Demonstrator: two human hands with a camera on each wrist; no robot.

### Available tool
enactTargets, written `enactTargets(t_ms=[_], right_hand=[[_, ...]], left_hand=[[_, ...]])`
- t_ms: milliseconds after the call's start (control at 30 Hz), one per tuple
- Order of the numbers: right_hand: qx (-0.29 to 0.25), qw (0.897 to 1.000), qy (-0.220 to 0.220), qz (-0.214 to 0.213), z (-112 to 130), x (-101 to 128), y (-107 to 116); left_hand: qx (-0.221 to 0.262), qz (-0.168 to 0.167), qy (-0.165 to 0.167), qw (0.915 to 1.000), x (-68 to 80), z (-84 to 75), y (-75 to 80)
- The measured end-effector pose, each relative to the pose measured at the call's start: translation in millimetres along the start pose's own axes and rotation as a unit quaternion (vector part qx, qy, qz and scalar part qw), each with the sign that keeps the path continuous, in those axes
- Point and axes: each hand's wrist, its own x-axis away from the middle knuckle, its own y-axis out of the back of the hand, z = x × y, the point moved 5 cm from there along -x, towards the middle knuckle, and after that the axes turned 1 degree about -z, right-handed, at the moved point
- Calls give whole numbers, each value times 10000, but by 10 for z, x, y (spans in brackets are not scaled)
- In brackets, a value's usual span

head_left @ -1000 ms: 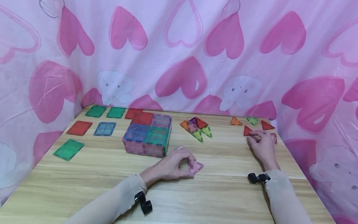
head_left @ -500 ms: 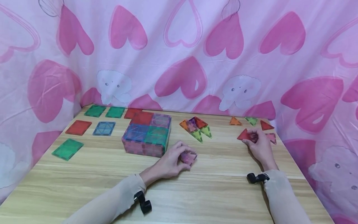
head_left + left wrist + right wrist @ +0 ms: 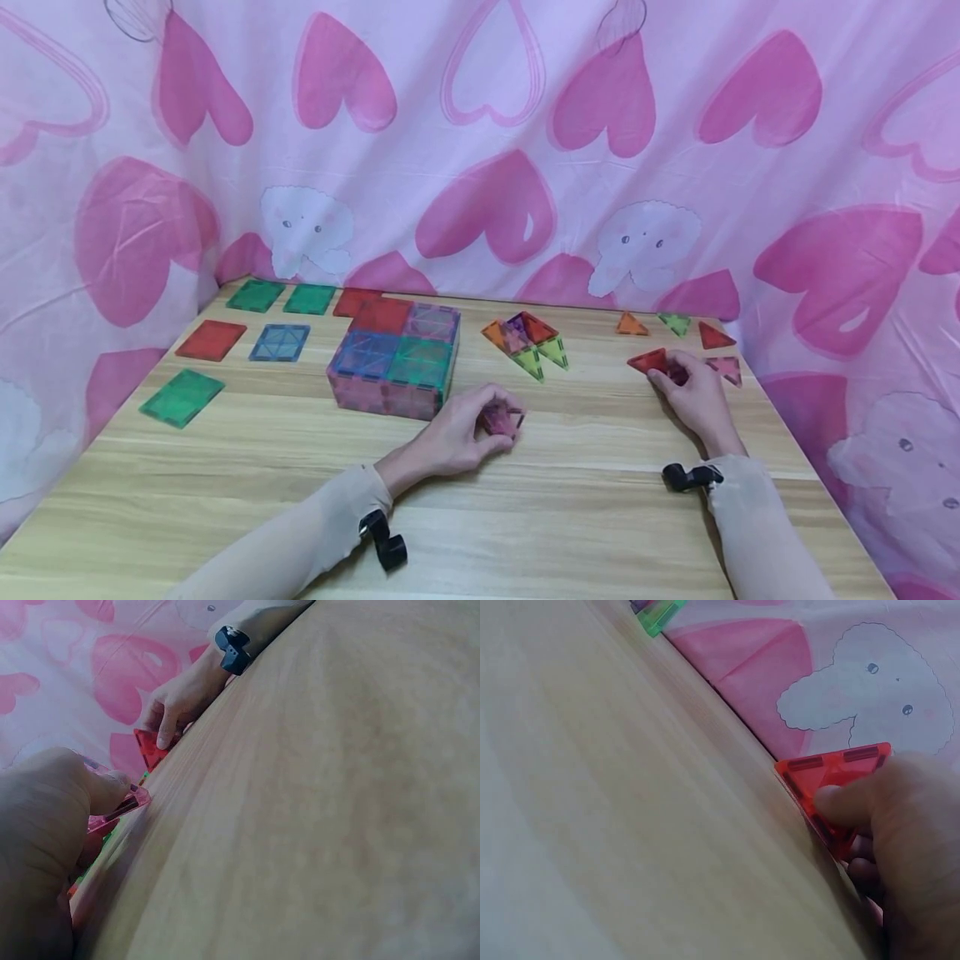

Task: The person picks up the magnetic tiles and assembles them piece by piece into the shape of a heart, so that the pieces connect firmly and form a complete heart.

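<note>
Red triangle (image 3: 832, 772) in right hand (image 3: 697, 392)

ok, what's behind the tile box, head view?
A red square tile pokes out at the back left, its near part covered by the box; farther back hangs the pink heart-print curtain. The tabletop directly behind the box is hidden, so I can't tell what else lies there.

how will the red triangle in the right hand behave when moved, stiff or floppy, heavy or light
The red triangle is likely stiff: its edges look straight while the right hand pinches it. It is probably light, looking like thin, see-through plastic. Its flat shape suggests it won't roll.
</note>
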Motion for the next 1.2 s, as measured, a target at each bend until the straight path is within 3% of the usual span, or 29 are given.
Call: enactTargets(t_ms=[100,233,333,533,733,833,1067,1200], right_hand=[[-57,10000,-24,32,6,3,7],[-279,9995,-56,97,40,22,9],[-731,9971,-53,222,103,57,-18],[-1863,9814,-15,471,308,162,-147],[-2228,9710,19,868,600,340,-327],[-2574,9592,54,1166,823,471,-443],[-3364,9204,473,1933,1370,772,-745],[-3400,9127,620,2179,1518,869,-838]], left_hand=[[326,34,36,9995,-7,-3,-12],[334,41,90,9994,-6,3,-20],[302,30,138,9994,-9,13,-20],[371,33,159,9992,-31,13,-9],[349,13,217,9992,-22,23,-7],[272,3,213,9994,-17,31,-8],[54,-97,178,9998,-10,39,6],[12,-107,94,9999,-12,32,3]])
